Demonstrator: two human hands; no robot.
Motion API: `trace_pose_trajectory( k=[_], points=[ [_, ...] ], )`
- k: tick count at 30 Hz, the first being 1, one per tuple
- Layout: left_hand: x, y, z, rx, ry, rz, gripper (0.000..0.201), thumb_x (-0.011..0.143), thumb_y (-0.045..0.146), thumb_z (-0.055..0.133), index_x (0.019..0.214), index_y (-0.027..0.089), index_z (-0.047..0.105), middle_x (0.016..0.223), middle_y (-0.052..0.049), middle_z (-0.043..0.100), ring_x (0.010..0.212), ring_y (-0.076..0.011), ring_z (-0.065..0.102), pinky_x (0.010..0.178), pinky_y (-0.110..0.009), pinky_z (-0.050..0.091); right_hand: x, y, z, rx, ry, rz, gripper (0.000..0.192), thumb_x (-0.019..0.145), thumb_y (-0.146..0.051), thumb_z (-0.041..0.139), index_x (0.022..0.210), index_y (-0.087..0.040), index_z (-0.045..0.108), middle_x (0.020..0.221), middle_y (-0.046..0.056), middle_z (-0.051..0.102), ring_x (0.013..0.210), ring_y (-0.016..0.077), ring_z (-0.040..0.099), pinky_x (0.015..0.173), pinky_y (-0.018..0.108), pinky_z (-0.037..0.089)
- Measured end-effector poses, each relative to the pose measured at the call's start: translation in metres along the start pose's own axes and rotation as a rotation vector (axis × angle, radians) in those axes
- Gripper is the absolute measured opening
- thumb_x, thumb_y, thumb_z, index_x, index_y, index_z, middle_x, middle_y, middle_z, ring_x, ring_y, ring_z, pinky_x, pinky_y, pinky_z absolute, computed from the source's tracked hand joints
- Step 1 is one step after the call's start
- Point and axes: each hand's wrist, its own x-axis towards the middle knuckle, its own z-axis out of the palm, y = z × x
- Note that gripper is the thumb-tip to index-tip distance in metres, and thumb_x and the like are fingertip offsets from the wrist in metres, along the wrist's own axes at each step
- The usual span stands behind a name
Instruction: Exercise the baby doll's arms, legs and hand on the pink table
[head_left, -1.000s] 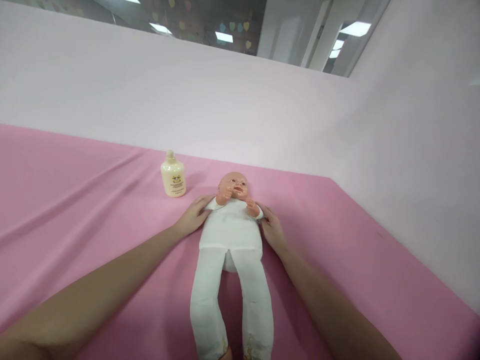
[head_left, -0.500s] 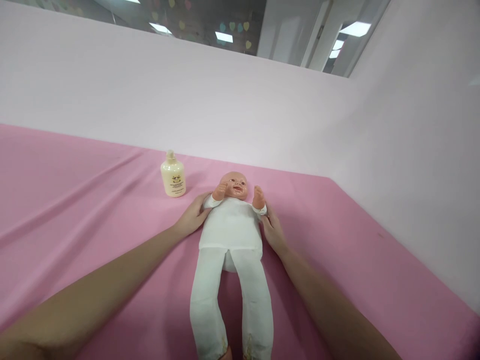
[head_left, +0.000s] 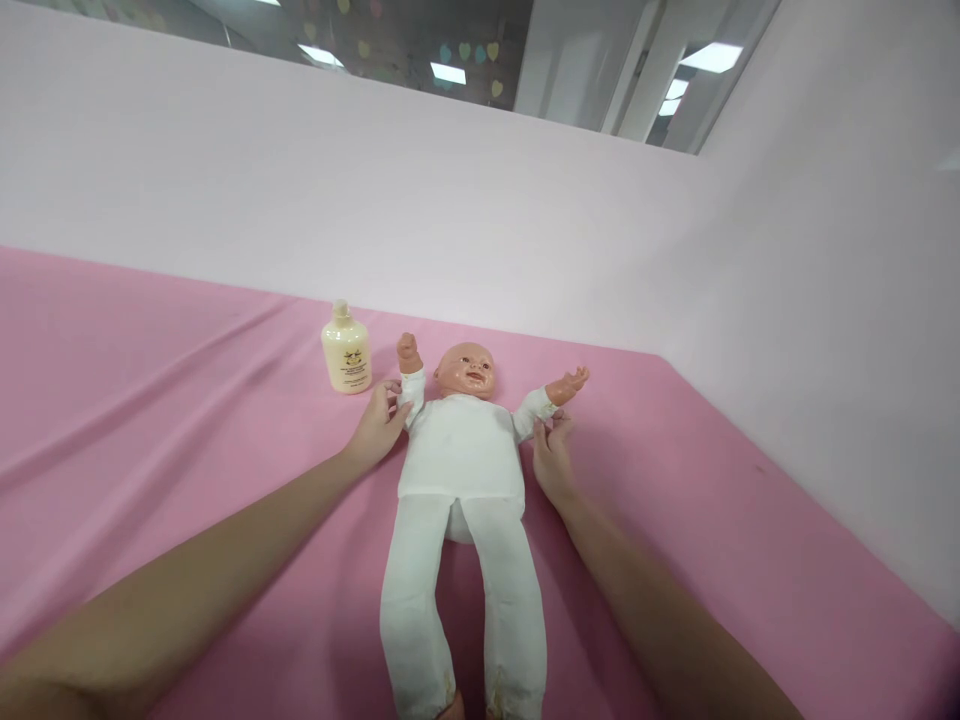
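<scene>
Both hands (head_left: 375, 432) at doll's (head_left: 461, 460) sleeves
</scene>
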Motion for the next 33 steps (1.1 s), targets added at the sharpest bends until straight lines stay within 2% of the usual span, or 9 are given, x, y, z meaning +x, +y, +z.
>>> trace_pose_trajectory(
  k=[6,11,14,19,23,29,33],
  points=[
    [0.001,-0.009,0.0,0.032,-0.02,0.01,0.031,0.084,0.025,0.048,0.112,0.023,0.037,0.123,-0.009,0.049,0.101,-0.0177,0.06,0.083,-0.035,0.053,0.0,-0.002,-0.001,-0.072,-0.041,0.01,0.028,0.092,-0.044,0.037,0.112,-0.024,0.038,0.118,0.012,0.057,0.109,0.0218,0.059,0.099,0.043,0.045],
    [0.002,-0.011,-0.002,0.079,-0.032,0.045,0.039,0.085,0.024,0.049,0.122,0.024,0.039,0.131,-0.01,0.044,0.111,-0.0204,0.056,0.092,-0.039,0.051,0.003,0.002,-0.001,-0.094,-0.078,0.017,0.038,0.092,-0.045,0.038,0.124,-0.024,0.042,0.13,0.012,0.055,0.11,0.022,0.058,0.097,0.044,0.048],
    [0.002,-0.009,-0.003,0.132,-0.037,0.073,0.042,0.086,0.025,0.049,0.127,0.024,0.041,0.134,-0.011,0.042,0.117,-0.022,0.052,0.098,-0.041,0.047,0.004,0.003,-0.002,-0.136,-0.114,0.012,0.043,0.092,-0.042,0.039,0.131,-0.025,0.044,0.133,0.01,0.055,0.116,0.0227,0.056,0.103,0.045,0.043],
    [0.0,-0.003,-0.005,0.26,-0.081,0.075,0.045,0.087,0.03,0.047,0.132,0.025,0.045,0.135,-0.01,0.046,0.126,-0.0236,0.045,0.106,-0.043,0.042,0.004,0.0,-0.003,-0.208,-0.193,0.025,0.051,0.091,-0.034,0.039,0.142,-0.027,0.04,0.133,0.01,0.057,0.116,0.0229,0.055,0.104,0.044,0.041],
    [-0.002,0.001,-0.006,0.365,-0.12,0.051,0.05,0.09,0.033,0.044,0.139,0.025,0.042,0.135,-0.01,0.049,0.13,-0.0252,0.042,0.109,-0.044,0.037,0.002,-0.004,-0.003,-0.223,-0.221,0.014,0.056,0.09,-0.034,0.041,0.145,-0.027,0.036,0.136,0.009,0.055,0.117,0.0224,0.055,0.102,0.041,0.042],
    [-0.003,0.002,-0.005,0.46,-0.155,0.029,0.053,0.093,0.037,0.038,0.143,0.021,0.039,0.135,-0.012,0.05,0.129,-0.028,0.043,0.11,-0.047,0.034,-0.001,-0.007,-0.004,-0.217,-0.284,0.036,0.058,0.09,-0.036,0.041,0.147,-0.026,0.032,0.145,0.008,0.049,0.133,0.0248,0.045,0.113,0.049,0.03],
    [-0.003,0.001,-0.005,0.508,-0.144,0.033,0.054,0.093,0.04,0.037,0.143,0.022,0.04,0.131,-0.012,0.053,0.125,-0.0295,0.046,0.108,-0.049,0.035,-0.001,-0.007,-0.004,-0.201,-0.286,0.048,0.061,0.091,-0.036,0.04,0.149,-0.024,0.027,0.151,0.007,0.041,0.144,0.0212,0.031,0.119,0.048,0.02]
  ],
)
